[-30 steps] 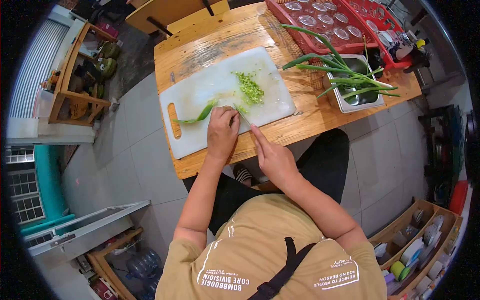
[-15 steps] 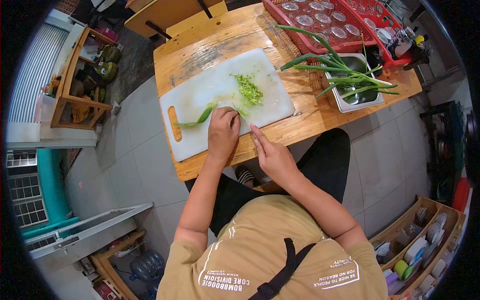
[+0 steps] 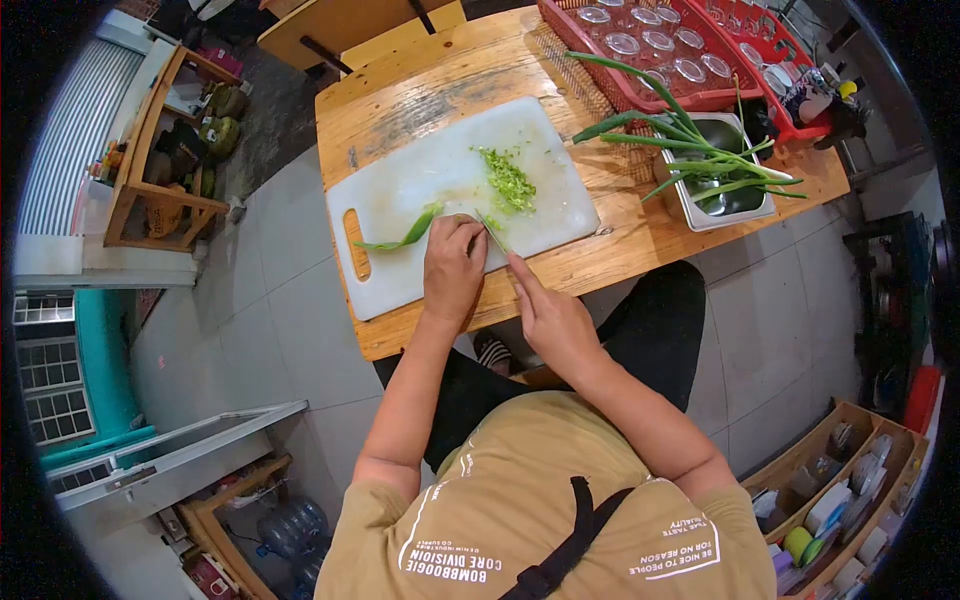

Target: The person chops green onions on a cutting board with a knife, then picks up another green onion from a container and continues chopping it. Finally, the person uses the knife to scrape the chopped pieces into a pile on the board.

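My left hand [image 3: 456,262] is closed on a green onion [image 3: 405,234], whose green end sticks out to the left over the white cutting board [image 3: 400,180]. In my right hand [image 3: 558,325] is a knife [image 3: 492,232], its blade close beside my left fingertips and its handle hidden in my grip. A small heap of chopped green onion [image 3: 510,182] lies on the board beyond the blade. More long green onions [image 3: 690,150] rest across a metal container [image 3: 726,205] to the right.
The board lies on a wooden table [image 3: 640,245]. A red crate of glasses [image 3: 600,50] stands at the back right, with another red basket [image 3: 795,125] beside it. A wooden shelf [image 3: 128,185] is at the far left, and a wooden box of items [image 3: 850,480] at the lower right.
The view has shifted slightly, so the table and board appear a little farther right. Both hands keep their hold, and the knife blade's angle looks slightly different beside my left fingers.
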Motion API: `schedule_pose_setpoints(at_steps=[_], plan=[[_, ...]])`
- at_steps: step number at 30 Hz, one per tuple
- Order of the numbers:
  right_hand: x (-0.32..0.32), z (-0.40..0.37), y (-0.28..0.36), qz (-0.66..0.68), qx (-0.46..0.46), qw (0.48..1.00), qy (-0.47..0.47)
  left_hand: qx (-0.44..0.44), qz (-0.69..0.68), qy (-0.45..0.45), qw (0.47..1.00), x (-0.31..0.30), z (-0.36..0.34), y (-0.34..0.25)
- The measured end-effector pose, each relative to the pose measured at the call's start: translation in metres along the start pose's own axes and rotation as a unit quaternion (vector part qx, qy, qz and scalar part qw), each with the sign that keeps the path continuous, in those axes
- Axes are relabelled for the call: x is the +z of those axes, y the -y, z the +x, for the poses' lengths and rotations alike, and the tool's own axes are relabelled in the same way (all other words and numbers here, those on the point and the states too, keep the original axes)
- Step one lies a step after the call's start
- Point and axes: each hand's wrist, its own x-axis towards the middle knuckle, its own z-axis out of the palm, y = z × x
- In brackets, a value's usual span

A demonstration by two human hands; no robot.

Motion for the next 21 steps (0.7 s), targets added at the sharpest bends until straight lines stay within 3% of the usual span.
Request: schedule_pose_setpoints(at_steps=[8, 21], plan=[[0.012, 0.019, -0.005, -0.045, -0.016, 0.999, -0.005, -0.012, 0.014, 0.015, 1.0, -0.004, -0.007, 0.001], [-0.009, 0.001, -0.002, 0.072, 0.027, 0.996, 0.034, 0.003, 0.021, 0.007, 1.0, -0.001, 0.0, -0.002]])
